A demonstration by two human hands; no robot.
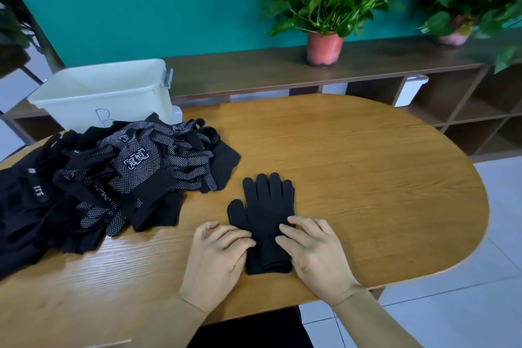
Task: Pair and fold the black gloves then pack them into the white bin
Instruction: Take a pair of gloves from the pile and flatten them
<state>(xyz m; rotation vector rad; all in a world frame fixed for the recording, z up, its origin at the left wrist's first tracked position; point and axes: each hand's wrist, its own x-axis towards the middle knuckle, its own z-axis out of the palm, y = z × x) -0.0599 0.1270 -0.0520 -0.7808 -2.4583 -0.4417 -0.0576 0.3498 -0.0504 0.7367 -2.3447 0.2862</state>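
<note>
Black knit glove (265,215) flat on the wooden table (381,178), fingers pointing away, cuff nearest the body, white grip dots peeping along the thumb edge; cannot tell whether one glove or two stacked. Left hand (217,254) at the glove's left side, loosely bent fingertips resting on the fabric near the wrist part, gripping nothing. Right hand (313,248) mirrored on the right side, fingers relaxed and pressing the edge down, likewise clasping nothing. Loose heap of black gloves (132,175) to the left, well apart from the flat one, dotted palms and a printed logo showing, spilling over darker cloth at the table's left edge. White bin (104,93) just behind the heap at the far left, a blue letter on its front wall. Beyond: brown shelf (254,70) along a teal wall, pink-potted plant (324,48) on top
</note>
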